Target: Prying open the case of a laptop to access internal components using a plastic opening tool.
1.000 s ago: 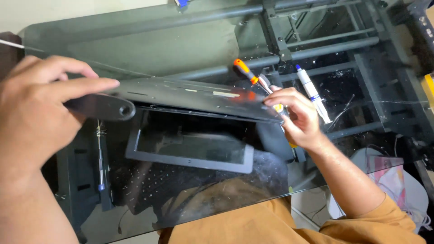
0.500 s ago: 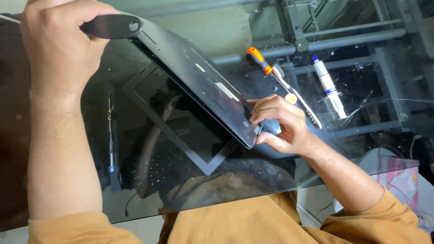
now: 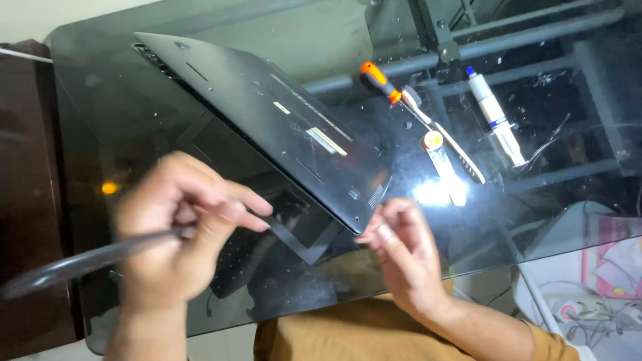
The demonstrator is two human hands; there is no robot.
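left hand (image 3: 177,234): grip pinching dark pry tool (image 3: 80,262) | right hand (image 3: 401,251): spread, beside laptop (image 3: 281,127)

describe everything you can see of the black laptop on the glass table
The black laptop lies closed and bottom side up on the dark glass table, set diagonally, its far corner toward the upper left. The matte underside shows thin slots, pale stickers, a small round foot and a vent grille near the near corner. That near corner looks raised off the glass. The right hand has its fingers right at that corner; actual contact is unclear. The left hand is off it, gripping a blurred dark strip.
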